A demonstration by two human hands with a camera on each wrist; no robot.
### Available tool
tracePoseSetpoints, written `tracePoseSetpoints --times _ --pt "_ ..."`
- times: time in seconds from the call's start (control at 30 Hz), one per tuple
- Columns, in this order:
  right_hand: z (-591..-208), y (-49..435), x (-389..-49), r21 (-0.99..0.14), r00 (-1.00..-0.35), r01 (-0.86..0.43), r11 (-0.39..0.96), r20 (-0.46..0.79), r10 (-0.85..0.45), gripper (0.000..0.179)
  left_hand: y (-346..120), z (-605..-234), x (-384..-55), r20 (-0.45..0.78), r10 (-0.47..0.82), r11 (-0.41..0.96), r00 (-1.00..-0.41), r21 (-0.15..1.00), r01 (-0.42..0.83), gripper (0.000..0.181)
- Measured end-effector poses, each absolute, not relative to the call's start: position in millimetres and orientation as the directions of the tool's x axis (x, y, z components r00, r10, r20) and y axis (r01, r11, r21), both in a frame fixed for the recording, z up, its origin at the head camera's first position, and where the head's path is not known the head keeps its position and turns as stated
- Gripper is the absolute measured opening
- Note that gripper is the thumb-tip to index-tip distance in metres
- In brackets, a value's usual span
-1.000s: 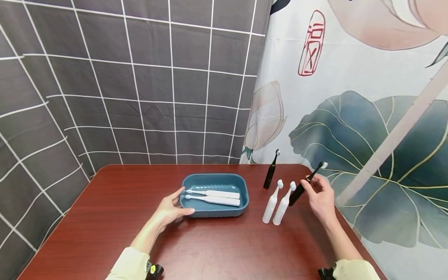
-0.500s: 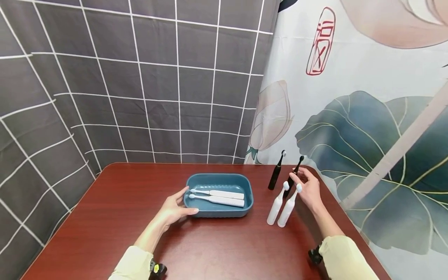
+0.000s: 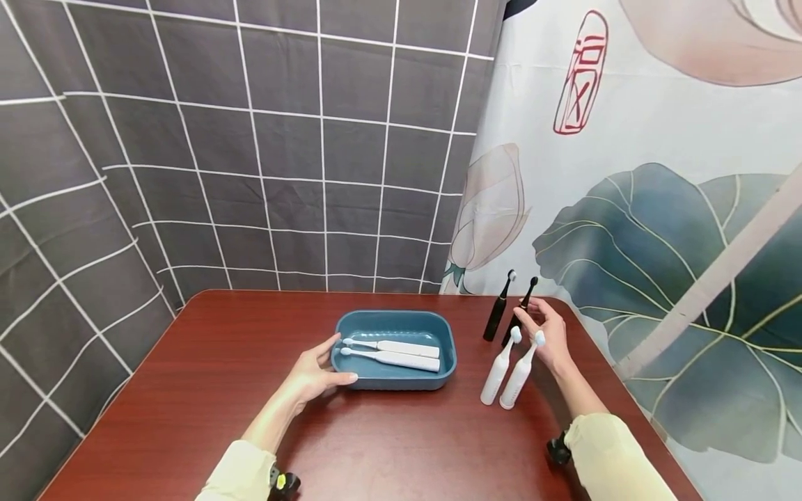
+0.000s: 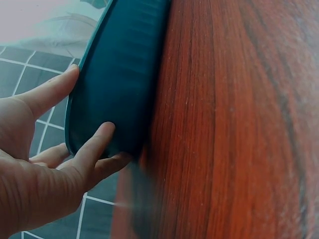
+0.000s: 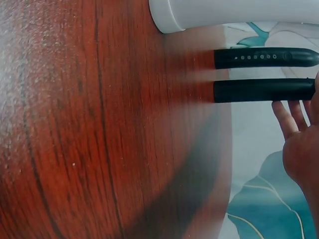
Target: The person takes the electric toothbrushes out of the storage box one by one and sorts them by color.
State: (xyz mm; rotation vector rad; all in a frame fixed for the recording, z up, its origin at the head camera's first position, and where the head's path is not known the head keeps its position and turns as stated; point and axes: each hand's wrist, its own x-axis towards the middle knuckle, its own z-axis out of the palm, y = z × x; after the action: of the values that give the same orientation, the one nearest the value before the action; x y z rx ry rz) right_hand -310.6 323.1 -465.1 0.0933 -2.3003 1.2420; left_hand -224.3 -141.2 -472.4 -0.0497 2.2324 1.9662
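Observation:
My left hand [image 3: 317, 372] holds the left end of a blue plastic basin [image 3: 401, 383], thumb on the front rim and fingers at the end wall. Two white electric toothbrushes [image 3: 407, 355] lie side by side in it, heads to the left. My right hand [image 3: 550, 334] pinches a black electric toothbrush [image 5: 264, 90] near its upper part. That toothbrush is upright, its base at or close to the table. Just left of it stands another black electric toothbrush [image 3: 496, 316]. Two more white electric toothbrushes [image 3: 496, 376] stand upright nearer me, their brush heads partly overlapping the right hand's view.
The reddish-brown wooden table [image 3: 401, 445] has its right edge close beyond the right hand. A grey grid cloth [image 3: 282, 153] hangs behind it, and a white floral cloth [image 3: 689, 243] hangs at the right.
My right hand has brought the black electric toothbrush left and down, from a tilted pose to upright beside the other black one. My left hand keeps its place on the basin.

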Motion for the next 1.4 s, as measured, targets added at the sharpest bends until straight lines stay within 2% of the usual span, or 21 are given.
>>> tracePoseSetpoints --times 0.67,0.83,1.07,1.27,1.4 --pt "-462.3 321.1 -310.6 -0.776 -0.888 -0.275 0.568 0.431 0.159 0.033 -142.0 -473.3 -226.0 -0.145 0.077 0.157 -0.986 0.979 -0.131 0.096" --pt "-462.4 321.1 -308.5 -0.761 -0.895 -0.265 0.592 0.423 0.144 0.037 -142.0 -472.8 -226.3 -0.150 0.080 0.155 -0.985 0.978 -0.137 0.095" --pt "-463.5 332.4 -296.5 -0.750 -0.910 -0.260 0.608 0.402 0.107 0.052 -141.5 -473.1 -226.2 -0.158 0.081 0.147 -0.984 0.978 -0.145 0.096" --pt "-461.7 347.8 -274.0 -0.716 -0.860 -0.280 0.640 0.483 0.164 0.041 -141.9 -472.9 -225.7 -0.158 0.082 0.150 -0.984 0.978 -0.144 0.095" --pt "-447.7 352.4 -250.8 -0.738 -0.775 -0.307 0.601 0.560 0.291 0.034 -142.0 -473.0 -226.1 -0.160 0.085 0.149 -0.984 0.978 -0.146 0.095"
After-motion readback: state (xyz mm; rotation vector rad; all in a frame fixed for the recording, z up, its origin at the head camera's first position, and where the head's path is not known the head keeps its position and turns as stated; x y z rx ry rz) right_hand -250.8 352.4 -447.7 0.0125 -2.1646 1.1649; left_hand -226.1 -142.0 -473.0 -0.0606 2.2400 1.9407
